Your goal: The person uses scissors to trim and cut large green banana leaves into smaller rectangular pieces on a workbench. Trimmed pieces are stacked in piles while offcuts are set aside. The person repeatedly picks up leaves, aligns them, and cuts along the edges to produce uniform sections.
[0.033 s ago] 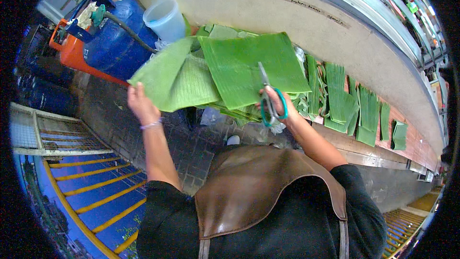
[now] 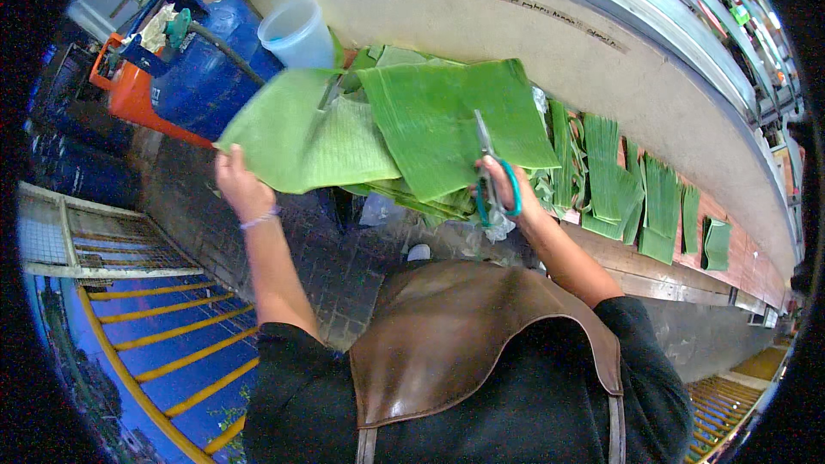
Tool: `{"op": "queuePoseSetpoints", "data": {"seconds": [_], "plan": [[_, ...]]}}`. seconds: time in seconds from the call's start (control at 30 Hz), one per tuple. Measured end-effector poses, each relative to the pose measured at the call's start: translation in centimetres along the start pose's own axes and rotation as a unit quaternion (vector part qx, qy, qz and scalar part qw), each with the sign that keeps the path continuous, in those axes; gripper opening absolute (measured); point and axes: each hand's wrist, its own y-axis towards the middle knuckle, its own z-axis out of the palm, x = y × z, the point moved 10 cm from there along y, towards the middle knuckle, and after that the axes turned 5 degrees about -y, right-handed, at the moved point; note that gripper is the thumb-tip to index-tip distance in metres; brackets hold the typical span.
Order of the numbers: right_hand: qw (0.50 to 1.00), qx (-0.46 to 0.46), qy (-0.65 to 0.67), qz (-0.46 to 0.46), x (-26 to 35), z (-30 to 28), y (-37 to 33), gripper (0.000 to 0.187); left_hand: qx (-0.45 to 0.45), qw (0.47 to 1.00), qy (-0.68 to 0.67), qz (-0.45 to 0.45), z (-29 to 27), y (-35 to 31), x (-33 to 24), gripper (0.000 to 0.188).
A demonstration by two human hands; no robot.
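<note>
My left hand [image 2: 241,187] grips the left edge of a large banana leaf [image 2: 301,142], pale underside up, held in front of me. A darker green leaf piece [image 2: 447,120] overlaps it on the right. My right hand [image 2: 516,198] is shut on teal-handled scissors [image 2: 491,179], whose blades point up across the lower right part of the dark leaf. More leaves are piled under the two held pieces.
Several cut leaf strips [image 2: 614,180] lie in a row on a wooden bench [image 2: 636,266] to the right. A blue gas cylinder [image 2: 202,77], an orange cylinder [image 2: 129,99] and a white plastic jug [image 2: 296,34] stand at the upper left. A concrete wall [image 2: 601,69] curves behind.
</note>
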Motion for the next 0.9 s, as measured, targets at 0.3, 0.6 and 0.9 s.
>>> {"op": "queuePoseSetpoints", "data": {"seconds": [0.3, 0.6, 0.9], "plan": [[1.000, -0.017, 0.024, -0.001, 0.2, -6.1, 0.8, 0.055, 0.026, 0.972, -0.127, 0.197, 5.6, 7.8, -20.4, 0.027], [0.951, 0.230, 0.191, 0.083, -0.3, -0.3, 0.0, 0.063, 0.182, 0.836, 0.137, 0.499, 25.8, -7.6, -22.9, 0.013], [0.900, 0.132, 0.411, -0.067, 3.4, -7.7, -2.7, 0.080, 0.518, 0.753, 0.124, 0.387, 40.4, -28.5, 0.0, 0.019]]}}
